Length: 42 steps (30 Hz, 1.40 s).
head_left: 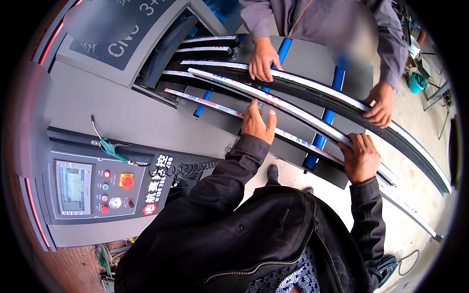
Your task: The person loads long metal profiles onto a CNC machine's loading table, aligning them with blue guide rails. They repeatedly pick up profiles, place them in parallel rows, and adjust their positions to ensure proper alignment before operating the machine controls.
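Long bars with white protective film lie side by side across a roller table. My right hand is closed round the near edge of the middle film-covered bar, towards its right part. My left hand is at the same bar further left, fingertips close to its near edge and thumb spread apart; whether they touch cannot be made out. Nearer to me, another film-covered bar runs below both hands. Across the table, a co-worker's left hand and right hand rest on a long black-and-white bar.
Blue rollers cross the grey table. At left stands a grey machine with a control panel; a green air gun with a coiled hose lies on it. More bar ends enter the machine opening. A teal bucket stands far right.
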Each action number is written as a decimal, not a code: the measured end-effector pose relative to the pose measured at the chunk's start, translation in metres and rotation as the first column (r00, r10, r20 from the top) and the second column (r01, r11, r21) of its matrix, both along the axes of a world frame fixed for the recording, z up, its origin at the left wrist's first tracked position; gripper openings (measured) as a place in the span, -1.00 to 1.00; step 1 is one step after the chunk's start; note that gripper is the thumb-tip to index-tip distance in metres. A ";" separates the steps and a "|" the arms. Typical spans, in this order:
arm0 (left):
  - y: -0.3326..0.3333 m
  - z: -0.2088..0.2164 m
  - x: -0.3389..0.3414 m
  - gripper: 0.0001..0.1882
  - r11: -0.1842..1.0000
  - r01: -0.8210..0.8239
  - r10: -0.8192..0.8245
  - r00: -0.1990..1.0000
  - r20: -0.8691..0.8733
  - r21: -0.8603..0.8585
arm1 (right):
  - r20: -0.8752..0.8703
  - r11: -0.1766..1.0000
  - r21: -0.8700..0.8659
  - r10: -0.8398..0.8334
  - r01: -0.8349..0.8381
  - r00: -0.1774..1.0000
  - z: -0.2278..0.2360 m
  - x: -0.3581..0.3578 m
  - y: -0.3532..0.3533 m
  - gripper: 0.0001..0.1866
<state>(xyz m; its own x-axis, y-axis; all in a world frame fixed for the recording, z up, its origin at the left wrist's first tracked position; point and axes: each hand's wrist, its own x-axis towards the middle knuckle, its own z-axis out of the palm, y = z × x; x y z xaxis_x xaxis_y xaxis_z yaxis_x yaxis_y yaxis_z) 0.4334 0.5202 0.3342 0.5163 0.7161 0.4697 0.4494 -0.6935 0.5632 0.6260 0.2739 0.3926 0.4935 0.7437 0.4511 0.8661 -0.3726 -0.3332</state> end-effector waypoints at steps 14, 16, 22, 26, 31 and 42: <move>0.039 0.001 -0.040 -0.66 0.912 0.373 -0.368 0.928 -0.065 0.170 | -0.039 0.997 -0.061 0.043 -0.045 0.998 -0.009 -0.038 0.078 -0.71; 0.047 0.003 -0.046 -0.63 0.911 0.378 -0.377 0.925 -0.041 0.162 | -0.046 0.997 -0.066 0.032 -0.035 0.998 -0.011 -0.042 0.089 -0.71; 0.070 0.005 -0.063 -0.52 0.905 0.400 -0.403 0.915 -0.007 0.145 | -0.020 0.996 -0.050 0.072 -0.073 0.997 -0.013 -0.062 0.128 -0.70; 0.077 0.002 -0.067 -0.47 0.900 0.418 -0.427 0.903 0.055 0.126 | -0.039 0.991 -0.089 0.096 -0.099 0.995 -0.015 -0.078 0.154 -0.70; 0.087 0.003 -0.072 -0.29 0.899 0.417 -0.430 0.898 0.089 0.131 | -0.158 0.978 -0.110 0.158 -0.176 0.975 -0.018 -0.090 0.177 -0.74; 0.119 0.014 -0.093 -0.21 0.914 0.360 -0.317 0.922 -0.223 0.188 | -0.348 0.938 -0.115 0.269 -0.326 0.898 -0.010 -0.103 0.196 -0.82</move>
<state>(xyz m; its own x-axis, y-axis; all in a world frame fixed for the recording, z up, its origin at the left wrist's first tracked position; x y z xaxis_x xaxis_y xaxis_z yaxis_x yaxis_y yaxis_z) 0.3399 0.6388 0.3481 0.8014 0.3714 0.4689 0.2458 -0.9191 0.3078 0.5234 0.4701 0.3828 0.3340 0.9285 0.1625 0.8009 -0.1887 -0.5682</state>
